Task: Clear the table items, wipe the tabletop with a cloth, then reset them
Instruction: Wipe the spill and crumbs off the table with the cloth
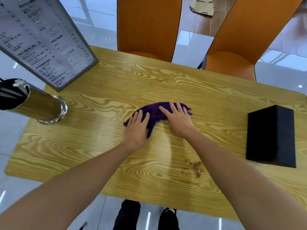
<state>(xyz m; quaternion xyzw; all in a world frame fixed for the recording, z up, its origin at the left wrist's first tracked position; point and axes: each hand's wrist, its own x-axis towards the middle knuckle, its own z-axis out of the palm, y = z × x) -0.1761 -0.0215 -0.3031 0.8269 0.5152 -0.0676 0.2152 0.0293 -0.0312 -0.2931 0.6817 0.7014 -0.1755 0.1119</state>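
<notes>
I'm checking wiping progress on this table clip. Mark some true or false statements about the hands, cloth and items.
1. Both hands, left hand and right hand, press on the purple cloth. True.
2. The brown crumbs are under the cloth. False: they lie nearer the person, uncovered.
3. The black box stands at the table's right. True.
4. The menu stand lies flat. False: it stands upright.
</notes>
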